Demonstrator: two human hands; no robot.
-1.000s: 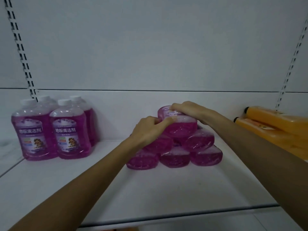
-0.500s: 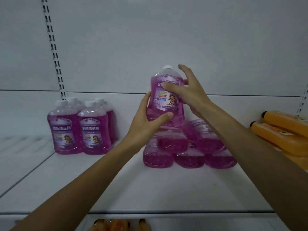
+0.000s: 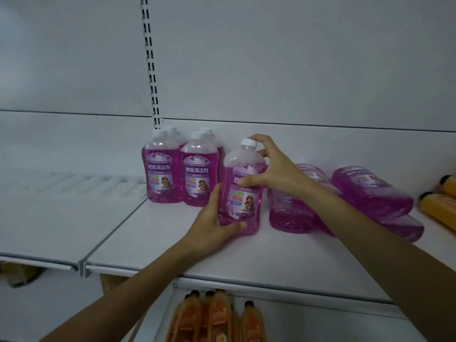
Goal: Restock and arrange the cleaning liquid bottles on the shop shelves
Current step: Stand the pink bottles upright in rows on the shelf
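- Your left hand (image 3: 217,225) grips the base of the bottle (image 3: 240,191), palm against its left side and thumb across the lower front.
- Your right hand (image 3: 274,171) is on the same bottle higher up: thumb pressed on the label, palm against the right shoulder, fingers (image 3: 261,140) curling behind the white cap (image 3: 248,143).
- The bottle stands upright between your two hands, label facing you, full of purple liquid. Its base is at the shelf (image 3: 197,250); whether it is fully set down cannot be told.
- Just beyond your left hand, to its left, four upright bottles (image 3: 181,169) stand in a tight block, two in front and two behind. The held bottle stands just beside the nearest of them.
- Under and beyond your right wrist, lying bottles (image 3: 345,198) are heaped on their sides, bases toward you, the arm crossing in front of them.
- Farther right of your right forearm, at the frame edge, orange bottles (image 3: 441,206) lie on their sides on the same shelf.
- Below your left forearm, on the lower shelf, more orange bottles (image 3: 217,317) stand upright with dark caps.
- Left of your left arm, a seam separates this shelf from a neighbouring shelf panel (image 3: 49,223).
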